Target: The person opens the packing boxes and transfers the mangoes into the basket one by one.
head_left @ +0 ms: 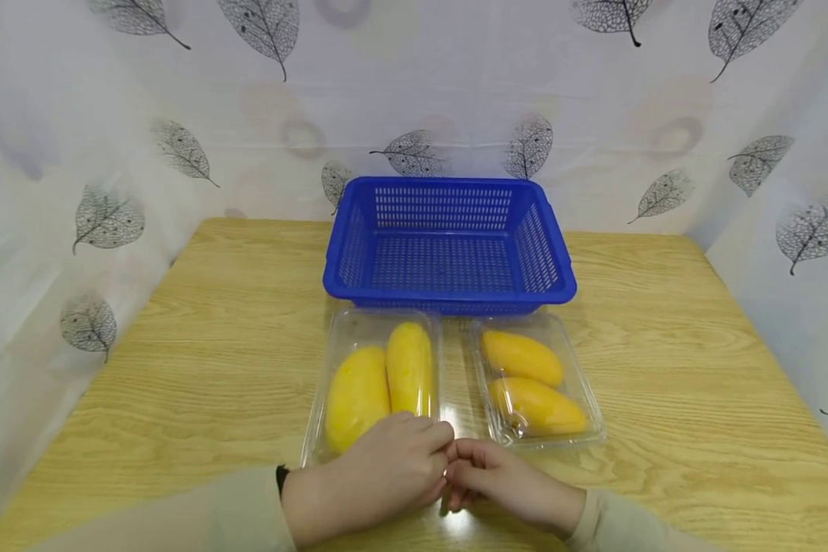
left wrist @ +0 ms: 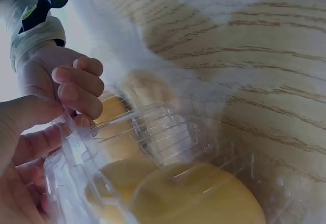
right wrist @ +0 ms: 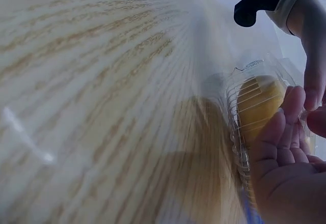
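Observation:
A clear plastic clamshell container [head_left: 369, 326] with two large yellow mangoes [head_left: 357, 395] lies in front of the basket, left of centre. My left hand [head_left: 389, 464] reaches over its near right corner and pinches the plastic edge [left wrist: 76, 147] between thumb and fingers. From the right, my right hand [head_left: 493, 479] meets it at that corner, thumb and forefinger pinching the edge, the other fingers curled. In the right wrist view the container's ribbed side [right wrist: 234, 117] shows beside the right hand [right wrist: 288, 168]. My left hand covers the near end of this container in the head view.
A second clear container [head_left: 579, 383] with two orange-yellow mangoes [head_left: 534, 406] lies to the right. Behind both stands a blue perforated basket [head_left: 448, 295] with nothing in it. The wooden table [head_left: 200, 368] backs onto a leaf-patterned curtain [head_left: 469, 92].

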Available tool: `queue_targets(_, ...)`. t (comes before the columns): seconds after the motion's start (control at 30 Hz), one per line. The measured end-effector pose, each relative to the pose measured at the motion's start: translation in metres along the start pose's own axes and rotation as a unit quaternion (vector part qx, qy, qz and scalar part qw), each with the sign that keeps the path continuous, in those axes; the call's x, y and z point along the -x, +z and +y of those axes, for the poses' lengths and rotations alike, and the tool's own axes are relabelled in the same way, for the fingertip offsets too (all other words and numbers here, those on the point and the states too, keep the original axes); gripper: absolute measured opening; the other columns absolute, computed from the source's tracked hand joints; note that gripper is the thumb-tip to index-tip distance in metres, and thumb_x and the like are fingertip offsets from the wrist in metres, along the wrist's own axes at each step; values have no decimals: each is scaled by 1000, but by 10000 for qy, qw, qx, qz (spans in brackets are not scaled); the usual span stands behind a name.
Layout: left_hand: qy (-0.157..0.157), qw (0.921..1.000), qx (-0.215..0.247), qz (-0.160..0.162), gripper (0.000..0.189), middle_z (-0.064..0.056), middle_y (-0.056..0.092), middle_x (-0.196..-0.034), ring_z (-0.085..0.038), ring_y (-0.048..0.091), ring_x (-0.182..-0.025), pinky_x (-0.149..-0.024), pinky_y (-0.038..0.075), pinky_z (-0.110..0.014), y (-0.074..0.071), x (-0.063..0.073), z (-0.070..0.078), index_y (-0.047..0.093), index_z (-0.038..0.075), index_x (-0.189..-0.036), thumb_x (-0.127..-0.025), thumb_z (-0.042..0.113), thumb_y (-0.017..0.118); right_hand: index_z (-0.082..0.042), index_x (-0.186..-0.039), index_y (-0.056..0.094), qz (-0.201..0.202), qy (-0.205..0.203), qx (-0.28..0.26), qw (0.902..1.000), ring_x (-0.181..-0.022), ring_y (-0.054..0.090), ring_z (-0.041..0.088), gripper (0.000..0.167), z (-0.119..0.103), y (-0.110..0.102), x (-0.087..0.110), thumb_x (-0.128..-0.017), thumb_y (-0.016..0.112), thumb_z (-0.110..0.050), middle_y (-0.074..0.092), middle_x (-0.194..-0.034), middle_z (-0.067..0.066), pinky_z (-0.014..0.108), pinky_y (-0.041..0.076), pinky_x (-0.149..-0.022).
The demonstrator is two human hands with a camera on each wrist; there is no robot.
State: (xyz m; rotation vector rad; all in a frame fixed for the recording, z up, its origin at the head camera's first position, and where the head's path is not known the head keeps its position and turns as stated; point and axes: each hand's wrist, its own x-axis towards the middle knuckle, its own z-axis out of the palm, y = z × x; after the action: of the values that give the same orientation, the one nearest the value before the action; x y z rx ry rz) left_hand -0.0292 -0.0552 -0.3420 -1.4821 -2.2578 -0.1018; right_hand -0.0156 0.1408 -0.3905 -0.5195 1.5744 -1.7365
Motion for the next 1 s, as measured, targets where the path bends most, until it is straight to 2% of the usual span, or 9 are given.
queue_targets(0.1,79,9997,194,144,11,8,46,-73,-5,40,-57,-51,33,-16,-2,2,1,66,16,-77,-81,26,63,15,-103,52,-25,-86,74,9999,-75,61,10,24,-1,2,1,-94,44,-6,64,-92,21,26,51,-71)
queue_targets(0.3,387,9934,1027,341,12,7,53,-80,-4,47,-66,-61,42,-13,-4,7,1,69,15,-74,-80,24,65,16,-105,52,-273,-233,77,9993,-78,60,9,25,-2,7,6,-91,45,-3,65,-91,10,26,51,-74)
queue_targets(0.5,550,9869,1347,701,13,8,56,-86,-3,50,-71,-66,41,-10,-6,12,-1,67,18,-70,-81,25,66,16,-94,50,-408,-445,191,9980,-78,60,7,19,-5,9,8,-91,47,-2,63,-85,14,28,53,-71)
queue_targets(0.63,534,9827,1531,892,11,7,58,-91,-2,52,-74,-72,41,-9,-8,14,-2,66,19,-71,-81,25,68,15,-91,49,-509,-666,117,9964,-80,60,6,16,-8,8,10,-93,47,-1,63,-86,16,30,53,-70)
queue_targets(0.77,432,9819,1554,993,7,5,60,-94,-4,53,-75,-73,42,-9,-12,15,-1,68,18,-75,-79,24,68,10,-91,50,-433,-897,389,9943,-78,59,4,12,-15,10,12,-93,48,-1,61,-81,21,28,53,-69)
queue_targets(0.87,314,9806,1550,1156,8,3,60,-95,-6,54,-76,-72,43,-10,-14,17,-1,69,16,-80,-77,23,70,5,-90,52,-278,-1062,749,9911,-75,57,2,6,-23,12,12,-92,49,0,59,-77,18,25,52,-65)
queue_targets(1.0,181,9757,1591,1493,13,1,61,-95,-8,55,-78,-74,44,-12,-16,18,-2,69,13,-82,-73,21,73,1,-90,53,-137,-1157,961,9885,-70,53,1,5,-33,15,12,-91,49,2,56,-74,5,21,48,-59)
